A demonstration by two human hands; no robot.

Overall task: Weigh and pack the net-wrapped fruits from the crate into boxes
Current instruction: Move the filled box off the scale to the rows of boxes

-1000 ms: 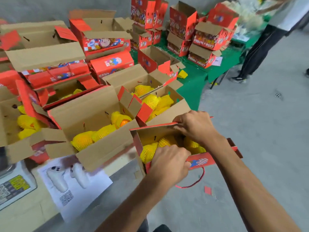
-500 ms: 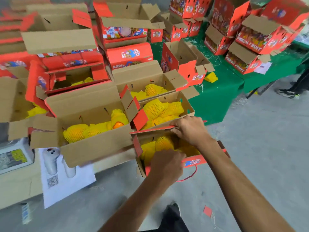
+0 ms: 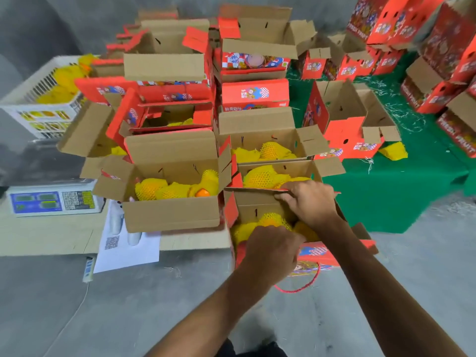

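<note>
Here left hand (image 3: 270, 249) curled, seemingly gripping box (image 3: 313, 253) rim; right hand (image 3: 309, 202) pinches flap (image 3: 253, 189).

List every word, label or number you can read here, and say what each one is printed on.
"FRESH FRUIT": red boxes stacked at the right edge, partly cut off.
Chinese characters on the closed red box: too blurred to read.
Scale display and stickers: too small to read.
QR code on the paper sheet: no legible words.
White crate labels: blurred.
</note>
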